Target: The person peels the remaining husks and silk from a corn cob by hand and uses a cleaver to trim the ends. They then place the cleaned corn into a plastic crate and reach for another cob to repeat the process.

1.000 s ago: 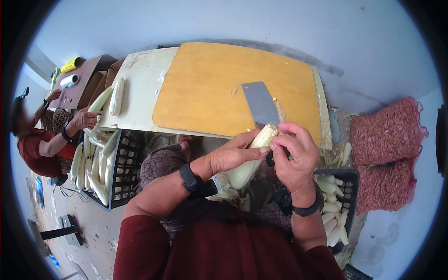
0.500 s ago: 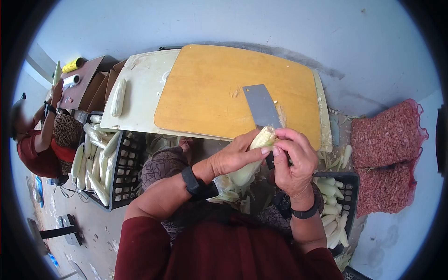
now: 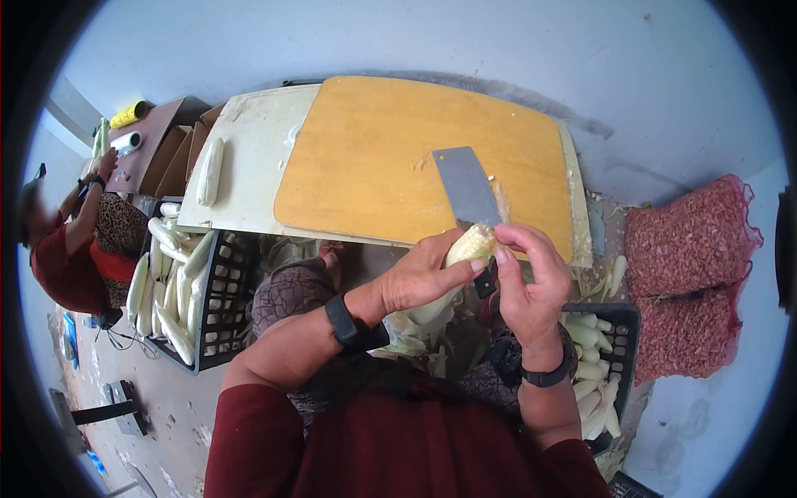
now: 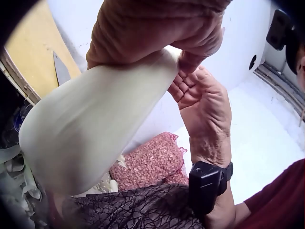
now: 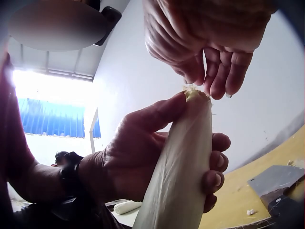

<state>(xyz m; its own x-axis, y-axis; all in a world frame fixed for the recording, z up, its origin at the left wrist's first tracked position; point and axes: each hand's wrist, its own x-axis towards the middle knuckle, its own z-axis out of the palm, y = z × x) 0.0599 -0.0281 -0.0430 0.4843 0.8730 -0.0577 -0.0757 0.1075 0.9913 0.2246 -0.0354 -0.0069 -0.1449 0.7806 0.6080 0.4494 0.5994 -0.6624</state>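
Observation:
My left hand (image 3: 415, 274) grips an ear of corn (image 3: 475, 243) in pale husk, fingers wrapped round it and thumb along its side. Whitish kernels show bare at the tip, which points up and away from me. In the right wrist view, fine corn silk (image 5: 191, 89) sticks out there. My right hand (image 3: 531, 286) is at that tip, thumb and forefinger pinching at the silk, the other fingers bent loosely. Seen in the left wrist view, the husk (image 4: 90, 119) is smooth over the thick end. Beyond the corn, a cleaver (image 3: 465, 187) lies on the yellow board (image 3: 374, 158).
One ear of corn (image 3: 211, 173) lies on the pale tabletop (image 3: 249, 149). Black crates of corn stand at left (image 3: 217, 311) and right (image 3: 627, 349). Red mesh sacks (image 3: 689, 241) lean on the right wall. Another person (image 3: 70, 257) works at a side table (image 3: 149, 145).
My right hand has shifted slightly about the corn's tip, while the left keeps its grip. The other person has carried an ear of corn from the left crate area to the side table.

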